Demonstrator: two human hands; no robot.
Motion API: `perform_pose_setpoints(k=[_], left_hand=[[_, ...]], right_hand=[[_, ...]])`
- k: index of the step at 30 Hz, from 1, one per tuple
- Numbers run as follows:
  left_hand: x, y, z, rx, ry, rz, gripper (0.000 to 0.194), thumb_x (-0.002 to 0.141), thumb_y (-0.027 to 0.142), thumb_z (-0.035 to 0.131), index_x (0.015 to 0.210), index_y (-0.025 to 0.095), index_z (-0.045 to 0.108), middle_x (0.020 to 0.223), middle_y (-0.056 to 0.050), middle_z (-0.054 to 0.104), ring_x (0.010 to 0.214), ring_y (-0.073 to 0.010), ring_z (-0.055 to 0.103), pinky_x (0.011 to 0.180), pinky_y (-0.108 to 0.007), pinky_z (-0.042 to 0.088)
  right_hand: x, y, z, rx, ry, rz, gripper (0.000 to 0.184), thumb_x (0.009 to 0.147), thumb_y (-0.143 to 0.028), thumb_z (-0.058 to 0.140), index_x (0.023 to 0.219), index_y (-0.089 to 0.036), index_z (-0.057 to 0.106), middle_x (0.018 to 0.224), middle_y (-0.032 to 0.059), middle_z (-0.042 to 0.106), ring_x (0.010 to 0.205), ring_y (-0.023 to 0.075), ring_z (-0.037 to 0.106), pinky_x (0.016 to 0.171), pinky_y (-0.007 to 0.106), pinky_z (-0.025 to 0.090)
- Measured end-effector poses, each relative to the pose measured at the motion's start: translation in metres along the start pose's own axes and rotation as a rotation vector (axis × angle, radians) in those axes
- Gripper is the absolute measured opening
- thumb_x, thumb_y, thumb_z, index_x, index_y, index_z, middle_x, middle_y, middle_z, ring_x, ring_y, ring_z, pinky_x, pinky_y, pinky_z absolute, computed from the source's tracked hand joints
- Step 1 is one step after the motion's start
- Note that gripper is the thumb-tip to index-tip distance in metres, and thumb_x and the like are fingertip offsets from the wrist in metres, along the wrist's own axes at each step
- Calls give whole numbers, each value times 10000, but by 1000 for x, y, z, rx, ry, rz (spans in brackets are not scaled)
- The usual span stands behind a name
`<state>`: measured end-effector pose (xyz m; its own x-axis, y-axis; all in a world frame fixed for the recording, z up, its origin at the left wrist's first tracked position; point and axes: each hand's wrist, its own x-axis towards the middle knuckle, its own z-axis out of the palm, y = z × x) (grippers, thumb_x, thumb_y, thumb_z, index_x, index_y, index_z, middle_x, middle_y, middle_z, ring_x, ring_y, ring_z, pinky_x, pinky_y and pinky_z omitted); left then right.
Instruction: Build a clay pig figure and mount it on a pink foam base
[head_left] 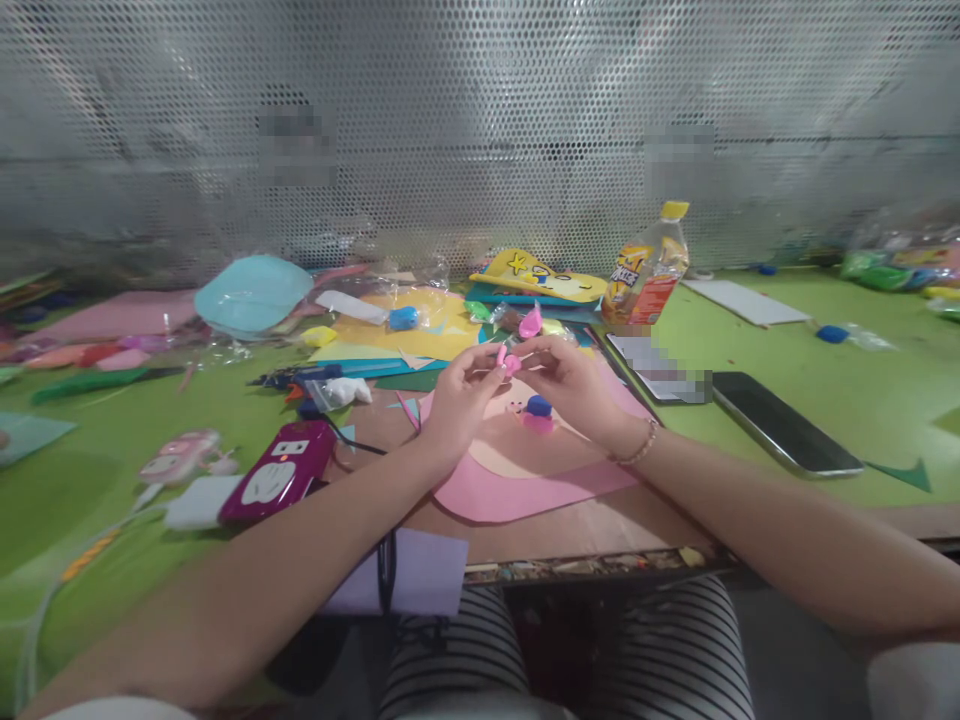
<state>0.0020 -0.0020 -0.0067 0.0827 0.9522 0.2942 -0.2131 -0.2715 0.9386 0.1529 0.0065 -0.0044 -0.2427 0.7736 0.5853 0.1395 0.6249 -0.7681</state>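
A: Our left hand [459,395] is over the left part of the pink paper [487,500], thumb and forefinger pinching a small pink piece [511,366]. And our right hand [576,388]?

B: It faces the left one from over the pink paper's right part, its fingertips pinching the same piece. So we have it between both hands, above the far half of the pink paper.

A: Which hand is nearer to it?

B: Neither, as we judge it: both sets of fingertips touch it.

A: And its long axis?

B: Too small and blurred for us to be sure. One stubby end seems to point toward the pink paper's far edge; the rest looks rounded.

A: Where's the blue lump [539,405]?

B: Within the pink paper's outline, on the peach shape [551,455]. Our held piece is nearer the pink paper's far edge than that lump, and slightly closer to its left side.
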Motion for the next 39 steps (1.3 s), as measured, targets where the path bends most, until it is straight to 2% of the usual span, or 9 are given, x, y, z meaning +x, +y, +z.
perform_pose_setpoints(k=[6, 13, 19, 25, 29, 39], left_hand=[[0, -2, 0, -27, -13, 15, 239, 715, 221, 662, 947, 211, 603, 923, -22, 640, 851, -148, 631, 815, -340, 528], [-2, -1, 3, -8, -4, 25, 184, 713, 219, 667, 877, 200, 586, 905, -14, 637, 873, -145, 621, 821, -327, 523], [-1, -2, 2, -37, -37, 22, 201, 719, 202, 666, 906, 207, 593, 877, -9, 633, 840, -131, 623, 775, -298, 537], [-2, -1, 2, -28, -30, -21, 182, 756, 230, 628, 934, 213, 595, 906, -22, 631, 844, -135, 623, 807, -326, 528], [-2, 0, 2, -50, 0, -34, 127, 777, 243, 602, 898, 205, 598, 960, -21, 616, 853, -127, 611, 803, -314, 531], [-1, 1, 3, -116, 19, -46, 149, 727, 231, 666, 832, 174, 579, 879, -4, 605, 865, -131, 613, 843, -346, 520]], right_hand=[[-3, -1, 2, 15, -26, -27, 322, 771, -222, 627, 1063, -245, 494, 1120, 57, 545, 940, 162, 601, 750, 318, 547], [-4, -2, 4, -82, 11, -11, 300, 765, -216, 623, 1046, -233, 519, 1084, 55, 574, 897, 156, 615, 739, 313, 552], [-3, -5, 4, -103, 33, -4, 259, 783, -246, 616, 1033, -237, 551, 1067, 54, 610, 851, 159, 638, 718, 323, 566], [-2, -8, 1, -166, 38, -23, 242, 803, -251, 591, 1044, -232, 585, 1070, 59, 632, 862, 171, 641, 756, 353, 555], [-2, -7, 0, -194, 14, -37, 246, 813, -229, 573, 1059, -227, 587, 1074, 54, 638, 897, 167, 636, 778, 342, 552], [-2, -6, -2, -181, -84, -106, 319, 825, -201, 558, 1140, -248, 549, 1126, 43, 608, 991, 162, 602, 833, 341, 543]])
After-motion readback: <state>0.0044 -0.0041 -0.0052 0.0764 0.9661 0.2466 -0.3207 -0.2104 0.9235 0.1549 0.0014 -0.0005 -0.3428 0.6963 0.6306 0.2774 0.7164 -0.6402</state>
